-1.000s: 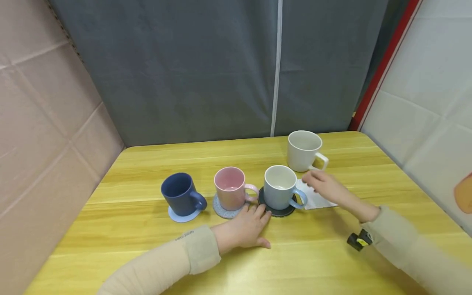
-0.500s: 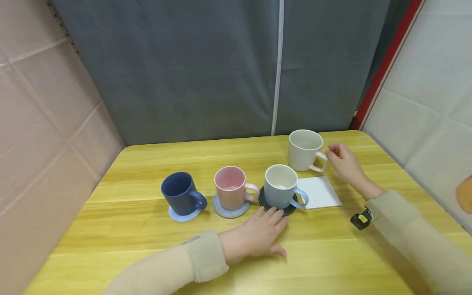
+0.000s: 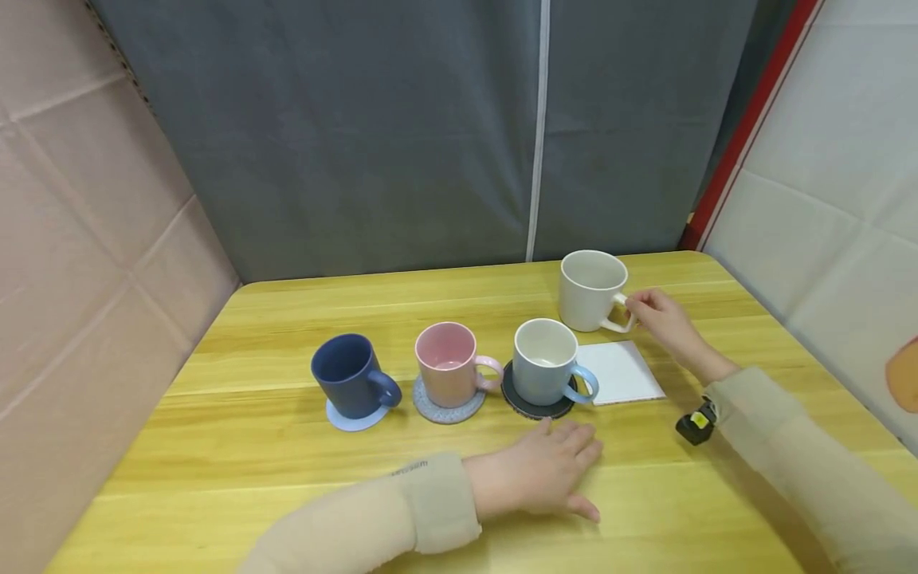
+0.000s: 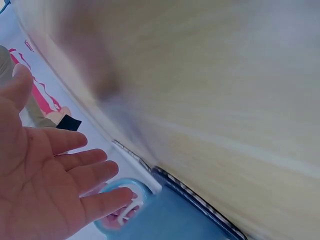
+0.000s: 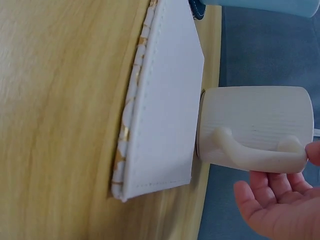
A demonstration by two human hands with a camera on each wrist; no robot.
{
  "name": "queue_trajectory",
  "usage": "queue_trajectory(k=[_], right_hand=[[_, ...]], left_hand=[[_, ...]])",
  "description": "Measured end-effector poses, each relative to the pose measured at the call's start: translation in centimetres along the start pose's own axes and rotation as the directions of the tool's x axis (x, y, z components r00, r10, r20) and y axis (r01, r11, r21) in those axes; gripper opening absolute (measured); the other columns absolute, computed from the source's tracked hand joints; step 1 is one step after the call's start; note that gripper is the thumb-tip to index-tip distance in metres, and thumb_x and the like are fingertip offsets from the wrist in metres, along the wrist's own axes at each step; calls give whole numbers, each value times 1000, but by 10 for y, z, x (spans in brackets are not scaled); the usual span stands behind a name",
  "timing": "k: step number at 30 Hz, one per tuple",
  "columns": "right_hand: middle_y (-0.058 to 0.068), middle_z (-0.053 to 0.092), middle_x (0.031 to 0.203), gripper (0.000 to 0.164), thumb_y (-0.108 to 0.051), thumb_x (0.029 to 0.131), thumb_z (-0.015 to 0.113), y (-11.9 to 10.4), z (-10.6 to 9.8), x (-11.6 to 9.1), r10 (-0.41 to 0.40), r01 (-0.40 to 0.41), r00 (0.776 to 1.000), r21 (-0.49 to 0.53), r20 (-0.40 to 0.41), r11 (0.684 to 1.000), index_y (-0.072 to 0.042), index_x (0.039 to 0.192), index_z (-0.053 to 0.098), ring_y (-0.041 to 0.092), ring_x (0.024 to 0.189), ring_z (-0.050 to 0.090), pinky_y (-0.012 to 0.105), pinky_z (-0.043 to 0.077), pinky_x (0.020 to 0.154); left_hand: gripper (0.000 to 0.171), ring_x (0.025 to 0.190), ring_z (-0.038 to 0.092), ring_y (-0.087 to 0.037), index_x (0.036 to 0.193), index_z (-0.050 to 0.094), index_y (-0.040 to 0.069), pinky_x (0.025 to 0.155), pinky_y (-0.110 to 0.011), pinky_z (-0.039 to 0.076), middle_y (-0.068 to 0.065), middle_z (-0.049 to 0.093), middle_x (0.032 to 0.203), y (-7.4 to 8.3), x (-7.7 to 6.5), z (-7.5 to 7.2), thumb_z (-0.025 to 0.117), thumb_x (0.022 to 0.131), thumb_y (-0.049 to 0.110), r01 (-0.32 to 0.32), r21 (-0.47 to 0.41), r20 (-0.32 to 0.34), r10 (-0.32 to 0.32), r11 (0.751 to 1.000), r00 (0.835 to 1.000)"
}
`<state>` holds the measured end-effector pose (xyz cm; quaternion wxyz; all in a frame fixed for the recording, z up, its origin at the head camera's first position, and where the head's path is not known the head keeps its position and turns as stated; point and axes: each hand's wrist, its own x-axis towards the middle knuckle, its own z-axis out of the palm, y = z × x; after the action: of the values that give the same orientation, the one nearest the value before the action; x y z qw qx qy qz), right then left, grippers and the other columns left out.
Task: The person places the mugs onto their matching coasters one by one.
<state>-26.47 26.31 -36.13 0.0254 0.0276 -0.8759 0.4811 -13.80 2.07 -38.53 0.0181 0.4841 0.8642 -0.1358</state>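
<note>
A white mug [image 3: 590, 293] stands upright at the back right. My right hand [image 3: 667, 325] pinches its handle [image 5: 250, 157], with the thumb at one side and the fingers at the other in the right wrist view. Just in front of the mug lies a square white coaster [image 3: 618, 373]. My left hand [image 3: 541, 470] is spread flat, fingers straight, in front of the light blue mug [image 3: 543, 368] and its round black coaster [image 3: 529, 410]. The left wrist view shows that palm [image 4: 35, 180] holding nothing.
A pink mug [image 3: 446, 367] stands on a grey speckled coaster [image 3: 439, 414], left of the light blue mug. Further left, a dark blue mug [image 3: 347, 379] sits on a pale blue coaster [image 3: 351, 424]. A grey curtain [image 3: 387, 143] hangs behind the wooden table [image 3: 272, 478].
My right hand has moved from over the white coaster back to the white mug's handle and now grips it. My left hand has slid right and toward me, away from the coasters.
</note>
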Motion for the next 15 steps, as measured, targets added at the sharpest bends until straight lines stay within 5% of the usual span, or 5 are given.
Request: queue_trajectory(k=[7, 15], right_hand=[[-4, 57, 87, 48, -37, 97, 36, 7, -2, 2, 31, -41, 996, 111, 88, 993, 8, 112, 43, 3, 81, 49, 28, 43, 79], [-1, 56, 90, 51, -39, 98, 33, 6, -2, 2, 38, -49, 993, 93, 114, 994, 9, 112, 44, 5, 84, 47, 31, 41, 82]], left_hand=[[88, 137, 22, -14, 145, 25, 19, 104, -30, 33, 1, 21, 150, 12, 24, -2, 32, 78, 75, 44, -88, 91, -36, 995, 995], [94, 138, 17, -14, 146, 21, 22, 109, -28, 23, 2, 16, 151, 32, 54, -7, 27, 73, 81, 154, -54, 161, -144, 987, 976]])
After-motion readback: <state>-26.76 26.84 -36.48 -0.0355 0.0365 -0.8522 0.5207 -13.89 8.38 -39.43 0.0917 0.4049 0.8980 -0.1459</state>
